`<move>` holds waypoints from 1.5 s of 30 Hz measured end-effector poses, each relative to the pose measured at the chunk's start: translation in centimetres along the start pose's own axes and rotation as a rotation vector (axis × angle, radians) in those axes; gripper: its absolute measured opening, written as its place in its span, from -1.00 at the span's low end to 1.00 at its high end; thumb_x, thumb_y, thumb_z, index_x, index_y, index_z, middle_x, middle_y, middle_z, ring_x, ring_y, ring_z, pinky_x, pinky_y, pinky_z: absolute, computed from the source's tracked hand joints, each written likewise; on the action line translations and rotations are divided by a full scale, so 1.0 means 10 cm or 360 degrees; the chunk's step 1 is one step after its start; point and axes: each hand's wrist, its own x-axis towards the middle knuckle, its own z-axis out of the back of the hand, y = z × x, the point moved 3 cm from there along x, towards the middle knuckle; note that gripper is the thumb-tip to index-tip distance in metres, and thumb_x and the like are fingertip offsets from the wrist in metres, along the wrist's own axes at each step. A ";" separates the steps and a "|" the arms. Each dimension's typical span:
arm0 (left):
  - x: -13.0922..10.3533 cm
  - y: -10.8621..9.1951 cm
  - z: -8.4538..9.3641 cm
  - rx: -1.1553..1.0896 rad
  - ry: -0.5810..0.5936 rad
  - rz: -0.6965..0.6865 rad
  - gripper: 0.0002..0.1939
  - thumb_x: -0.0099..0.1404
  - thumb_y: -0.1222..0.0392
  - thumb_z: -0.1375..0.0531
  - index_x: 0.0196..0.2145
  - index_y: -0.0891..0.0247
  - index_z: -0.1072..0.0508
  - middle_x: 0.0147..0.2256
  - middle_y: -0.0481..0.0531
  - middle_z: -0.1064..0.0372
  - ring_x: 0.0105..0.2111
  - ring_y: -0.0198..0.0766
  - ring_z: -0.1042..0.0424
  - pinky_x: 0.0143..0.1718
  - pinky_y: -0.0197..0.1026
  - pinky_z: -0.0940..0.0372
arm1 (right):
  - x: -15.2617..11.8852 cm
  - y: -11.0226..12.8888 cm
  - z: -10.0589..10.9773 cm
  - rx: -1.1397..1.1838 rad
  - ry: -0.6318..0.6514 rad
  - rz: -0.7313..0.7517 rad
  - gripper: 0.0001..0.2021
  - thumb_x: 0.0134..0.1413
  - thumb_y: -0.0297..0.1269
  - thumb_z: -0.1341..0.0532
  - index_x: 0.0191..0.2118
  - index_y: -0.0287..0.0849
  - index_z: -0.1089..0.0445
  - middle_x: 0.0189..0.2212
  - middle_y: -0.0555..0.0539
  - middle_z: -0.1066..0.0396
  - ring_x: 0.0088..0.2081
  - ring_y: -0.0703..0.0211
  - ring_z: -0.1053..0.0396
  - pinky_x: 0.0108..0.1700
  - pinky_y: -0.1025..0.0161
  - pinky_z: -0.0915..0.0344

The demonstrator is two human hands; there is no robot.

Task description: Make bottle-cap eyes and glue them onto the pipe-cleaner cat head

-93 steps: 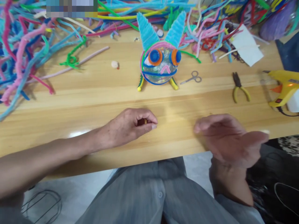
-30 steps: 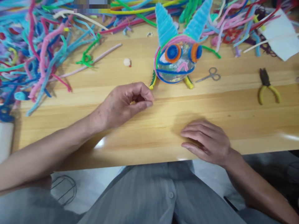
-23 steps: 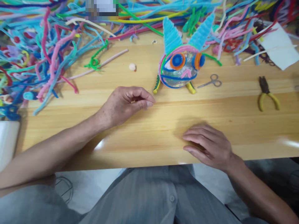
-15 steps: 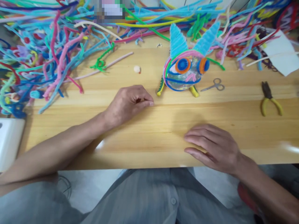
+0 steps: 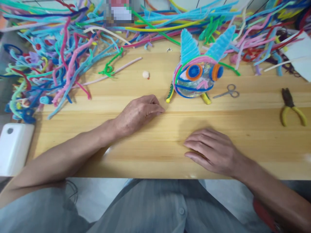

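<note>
My left hand (image 5: 141,114) rests on the wooden table (image 5: 170,126), its fingers curled and thumb tip against them. Nothing shows in that pinch. To the right, near the table's front edge, lies my right hand (image 5: 210,150), palm down, fingers stretched and thumb apart, holding nothing. Beyond both hands stands a clear round figure (image 5: 194,81) trimmed with fuzzy pipe cleaners: tall blue ears, orange-and-blue eyes, a pink nose and a blue mouth line. Its yellow-and-green legs stand on the table, the left one just beyond my left fingertips. A small pale ball (image 5: 145,74) lies beyond my left hand.
Grey scissors (image 5: 228,92) lie right of the figure, yellow-handled pliers (image 5: 290,108) farther right. Tangled pipe cleaners (image 5: 70,64) cover the left and back; more lie at the back right beside white paper (image 5: 300,53). A white device (image 5: 17,149) sits at the left edge.
My right hand has slid slightly left, toward my left hand. The view has shifted a little, so the table things appear farther right and lower. My left hand stays curled.
</note>
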 end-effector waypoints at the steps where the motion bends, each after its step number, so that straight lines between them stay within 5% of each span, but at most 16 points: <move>1: 0.01 0.00 0.00 0.0000 0.0004 -0.0003 -0.73 0.54 0.30 -0.14 -0.05 0.21 -0.67 -0.16 0.10 -0.58 -0.19 -0.21 -0.57 -0.18 -0.22 -0.41 | 0.00 0.00 0.00 0.0003 0.0003 -0.0004 -0.89 0.39 -0.28 -0.34 -0.10 -0.20 -0.48 -0.24 -0.08 -0.64 -0.19 0.10 -0.58 -0.05 0.10 -0.53; 11: 0.11 -0.11 -0.04 0.0118 0.0176 0.0317 -0.83 0.49 0.31 -0.12 -0.20 0.30 -0.53 -0.19 0.11 -0.50 -0.23 -0.17 -0.51 -0.19 -0.17 -0.37 | 0.01 -0.02 -0.02 0.0029 -0.0036 0.0004 -0.91 0.34 -0.36 -0.37 -0.10 -0.19 -0.49 -0.25 -0.07 -0.64 -0.21 0.12 -0.58 -0.05 0.11 -0.54; 20: 0.05 0.02 0.07 -0.1031 -0.0343 0.0701 -0.81 0.33 0.10 -0.38 -0.30 0.27 -0.56 -0.43 -0.04 -0.47 -0.46 -0.32 -0.40 -0.39 -0.25 -0.27 | -0.03 -0.09 -0.02 0.0036 -0.0145 0.0010 -0.88 0.29 -0.41 -0.39 -0.11 -0.19 -0.48 -0.26 -0.10 -0.65 -0.24 0.09 -0.60 -0.10 0.09 -0.55; 25: 0.06 -0.07 0.08 -0.1284 -0.0306 0.0708 -0.65 0.23 -0.07 -0.49 -0.25 0.29 -0.66 -0.34 0.04 -0.61 -0.38 -0.28 -0.52 -0.28 -0.23 -0.41 | -0.03 -0.11 -0.02 0.0028 -0.0180 0.0002 -0.86 0.28 -0.41 -0.39 -0.10 -0.16 -0.47 -0.27 -0.10 -0.64 -0.25 0.07 -0.60 -0.12 0.07 -0.56; 33: 0.09 -0.10 0.08 -0.1482 -0.0214 0.0870 -0.55 0.15 -0.15 -0.54 -0.43 0.29 -0.55 -0.55 -0.05 -0.48 -0.56 -0.38 -0.39 -0.46 -0.33 -0.29 | 0.01 -0.13 0.00 0.0061 -0.0282 0.0012 -0.86 0.25 -0.44 -0.39 -0.11 -0.14 -0.51 -0.29 -0.11 -0.64 -0.26 0.06 -0.61 -0.13 0.07 -0.56; 42: 0.08 -0.24 0.02 -0.1651 -0.0129 0.0897 -0.54 0.07 -0.11 -0.59 -0.43 0.30 -0.56 -0.53 -0.07 -0.48 -0.54 -0.42 -0.38 -0.44 -0.35 -0.28 | -0.17 -0.20 0.50 0.0572 -0.0914 -0.0834 -0.89 0.38 -0.27 -0.32 -0.16 0.10 -0.62 -0.26 0.01 -0.66 -0.21 0.05 -0.61 -0.10 0.06 -0.53; 45: 0.11 -0.37 -0.11 -0.1870 -0.0015 0.0920 -0.51 0.13 -0.20 -0.55 -0.43 0.31 -0.57 -0.48 -0.03 -0.52 -0.53 -0.42 -0.39 -0.44 -0.34 -0.29 | -0.17 -0.13 0.56 0.0533 -0.0887 -0.0888 -0.91 0.37 -0.27 -0.34 -0.17 0.09 -0.61 -0.26 0.01 -0.65 -0.22 0.06 -0.61 -0.11 0.07 -0.54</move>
